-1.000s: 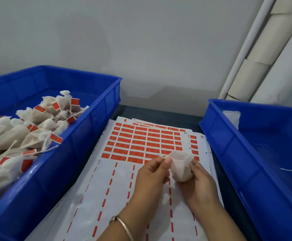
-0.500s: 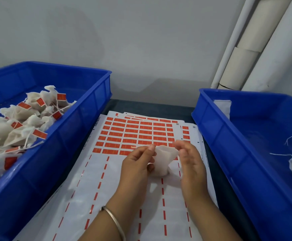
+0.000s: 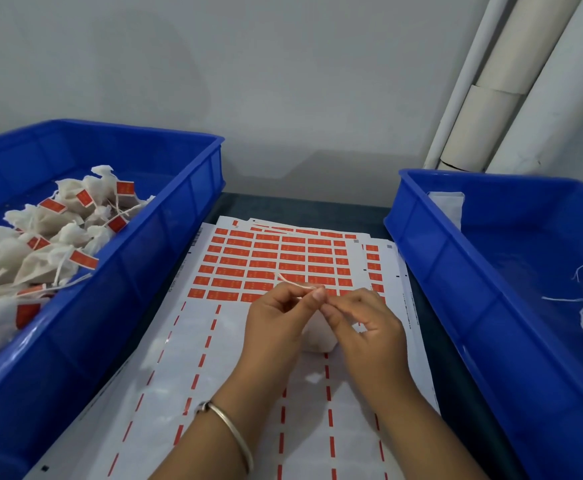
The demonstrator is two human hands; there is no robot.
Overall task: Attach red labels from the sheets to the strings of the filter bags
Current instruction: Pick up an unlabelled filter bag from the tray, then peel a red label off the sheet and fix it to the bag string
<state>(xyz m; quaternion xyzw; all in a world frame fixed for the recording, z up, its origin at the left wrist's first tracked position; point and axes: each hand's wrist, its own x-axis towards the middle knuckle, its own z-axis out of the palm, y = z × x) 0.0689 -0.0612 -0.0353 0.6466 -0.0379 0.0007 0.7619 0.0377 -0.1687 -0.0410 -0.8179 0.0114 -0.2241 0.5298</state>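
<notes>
— What is being held above the label sheet (image 3: 276, 261)?
— One string (image 3: 292, 281) is being pinched by left hand (image 3: 279, 318) and right hand (image 3: 363, 322); the filter bag (image 3: 318, 341), earlier raised, is now being hidden beneath, between two blue bins (image 3: 165, 216).

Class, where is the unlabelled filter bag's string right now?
In the head view, centre: the string is pinched by the left hand, above the label sheet.

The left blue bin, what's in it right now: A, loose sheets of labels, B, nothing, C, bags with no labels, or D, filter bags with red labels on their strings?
D: the left blue bin holds a pile of filter bags whose strings carry red labels.
</notes>
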